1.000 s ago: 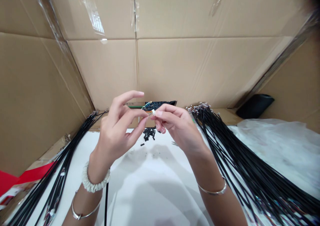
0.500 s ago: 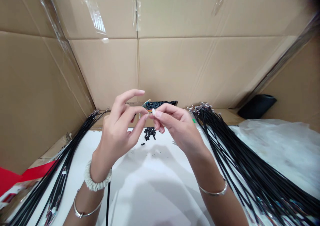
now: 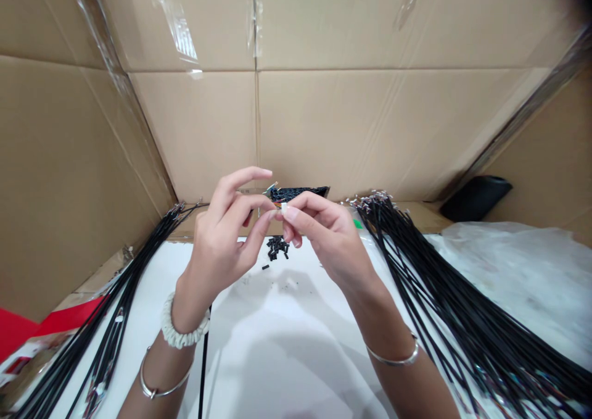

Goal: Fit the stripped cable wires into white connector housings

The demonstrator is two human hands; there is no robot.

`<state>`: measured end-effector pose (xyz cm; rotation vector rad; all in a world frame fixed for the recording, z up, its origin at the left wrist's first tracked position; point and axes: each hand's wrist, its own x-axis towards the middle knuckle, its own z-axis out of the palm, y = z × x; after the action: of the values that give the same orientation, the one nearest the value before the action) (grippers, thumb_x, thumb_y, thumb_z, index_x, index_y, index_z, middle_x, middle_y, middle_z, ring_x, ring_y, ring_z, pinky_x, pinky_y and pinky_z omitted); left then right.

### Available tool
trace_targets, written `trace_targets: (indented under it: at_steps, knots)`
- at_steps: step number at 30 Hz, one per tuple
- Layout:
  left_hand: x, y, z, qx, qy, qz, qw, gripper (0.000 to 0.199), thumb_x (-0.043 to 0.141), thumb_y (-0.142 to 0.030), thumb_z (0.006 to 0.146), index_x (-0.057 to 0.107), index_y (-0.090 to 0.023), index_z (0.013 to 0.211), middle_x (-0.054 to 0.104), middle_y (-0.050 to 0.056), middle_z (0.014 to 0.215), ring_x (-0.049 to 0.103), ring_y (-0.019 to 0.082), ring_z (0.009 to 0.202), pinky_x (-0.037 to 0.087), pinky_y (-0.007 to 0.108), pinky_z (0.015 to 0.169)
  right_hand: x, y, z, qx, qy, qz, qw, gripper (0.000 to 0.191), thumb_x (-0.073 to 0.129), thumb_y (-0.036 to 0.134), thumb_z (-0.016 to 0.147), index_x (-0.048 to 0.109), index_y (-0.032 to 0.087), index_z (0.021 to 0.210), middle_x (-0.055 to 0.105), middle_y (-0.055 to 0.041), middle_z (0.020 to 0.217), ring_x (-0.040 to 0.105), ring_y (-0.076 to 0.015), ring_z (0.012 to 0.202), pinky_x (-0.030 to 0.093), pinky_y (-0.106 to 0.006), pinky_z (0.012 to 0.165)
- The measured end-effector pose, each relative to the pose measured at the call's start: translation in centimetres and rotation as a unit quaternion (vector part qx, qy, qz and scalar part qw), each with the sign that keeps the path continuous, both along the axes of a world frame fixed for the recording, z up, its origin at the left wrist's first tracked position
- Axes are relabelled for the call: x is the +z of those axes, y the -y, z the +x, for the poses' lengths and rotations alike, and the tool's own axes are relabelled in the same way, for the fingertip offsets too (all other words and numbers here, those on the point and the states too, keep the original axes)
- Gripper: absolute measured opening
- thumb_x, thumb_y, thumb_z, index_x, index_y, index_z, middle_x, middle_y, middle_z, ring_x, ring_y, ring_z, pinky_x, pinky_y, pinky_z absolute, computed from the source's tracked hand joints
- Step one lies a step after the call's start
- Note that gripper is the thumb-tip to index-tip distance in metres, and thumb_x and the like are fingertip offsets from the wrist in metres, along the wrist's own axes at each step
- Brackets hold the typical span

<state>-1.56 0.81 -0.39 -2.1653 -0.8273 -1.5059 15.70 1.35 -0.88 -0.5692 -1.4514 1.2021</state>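
Observation:
Near the centre, my right hand [image 3: 326, 237] pinches a small white connector [image 3: 283, 208] between thumb and forefinger. My left hand [image 3: 226, 234] meets it from the left, its thumb and forefinger closed on thin coloured wires [image 3: 278, 205] beside the connector, with the other fingers raised or curled. Below my fingertips, several small black pieces [image 3: 277, 247] lie in a pile on the white surface [image 3: 287, 320]. A black cable [image 3: 204, 363] hangs or lies below my left wrist; its upper part is hidden by my hand.
Black cable bundles lie at the left [image 3: 134, 265] and right [image 3: 435, 277]. A dark netted bundle [image 3: 300, 193] sits behind my hands, against the cardboard wall [image 3: 324, 123]. Clear plastic [image 3: 522, 271] and a black roll-like object [image 3: 476, 197] are at the right.
My left hand and wrist have shifted slightly to the right. The white connector has turned a little between my fingertips. The black cable below my left wrist has moved slightly right.

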Motion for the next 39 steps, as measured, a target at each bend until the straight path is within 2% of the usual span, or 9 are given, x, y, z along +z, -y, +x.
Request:
trace_targets:
  at_steps: [7,15,25,33,35,39]
  knots:
    - [0.0,0.1,-0.1,-0.006,0.009,0.007,1.000,0.010,0.068,-0.010,0.091,0.063,-0.019,0.094,0.069,0.011,0.124,0.064,0.014,0.076,0.046,0.025,0.050,0.0,0.1,-0.1,0.001,0.000,0.006,1.000,0.019,0.070,0.033,0.093,0.068,0.020,0.080,0.065,0.0034,0.064,0.053,-0.0094,0.058,0.044,-0.023,0.057]
    - [0.0,0.0,0.3,-0.043,0.015,-0.010,0.999,0.010,0.069,-0.011,0.091,0.064,-0.019,0.095,0.067,0.010,0.125,0.067,0.017,0.094,0.048,0.020,0.050,-0.1,-0.6,0.3,0.036,-0.042,-0.001,0.998,0.026,0.066,0.038,0.097,0.068,0.020,0.079,0.065,0.0034,0.066,0.053,-0.0086,0.059,0.044,-0.023,0.059]
    - [-0.1,0.6,0.6,-0.096,-0.005,-0.062,0.993,0.007,0.065,-0.010,0.093,0.064,-0.016,0.096,0.063,0.012,0.129,0.064,0.013,0.088,0.049,0.019,0.052,0.2,-0.7,1.3,0.068,-0.021,-0.002,0.997,0.028,0.070,0.039,0.094,0.066,0.018,0.075,0.064,0.0042,0.061,0.054,-0.0074,0.055,0.043,-0.020,0.055]
    - [0.0,0.7,0.8,-0.105,-0.018,-0.064,0.992,0.009,0.065,-0.008,0.092,0.063,-0.016,0.095,0.063,0.012,0.125,0.067,0.016,0.098,0.049,0.018,0.053,0.4,-0.8,1.6,0.072,-0.004,-0.013,0.997,0.027,0.070,0.034,0.093,0.064,0.018,0.073,0.064,0.0043,0.060,0.053,-0.0063,0.053,0.043,-0.019,0.053]
    - [0.1,0.7,0.8,-0.100,-0.011,-0.055,0.993,0.009,0.066,-0.009,0.092,0.063,-0.016,0.095,0.063,0.012,0.125,0.067,0.017,0.098,0.049,0.019,0.052,0.4,-0.8,1.6,0.068,0.004,-0.014,0.998,0.028,0.069,0.035,0.094,0.062,0.018,0.072,0.062,0.0052,0.057,0.050,-0.0054,0.050,0.040,-0.018,0.050]
    - [0.1,0.6,0.9,-0.069,0.013,-0.032,0.997,0.008,0.068,-0.011,0.092,0.064,-0.017,0.096,0.061,0.012,0.127,0.065,0.013,0.085,0.050,0.019,0.051,0.4,-0.7,1.4,0.075,0.007,-0.018,0.997,0.029,0.064,0.035,0.098,0.057,0.019,0.075,0.045,0.0111,0.043,0.031,-0.0034,0.039,0.024,-0.018,0.042]
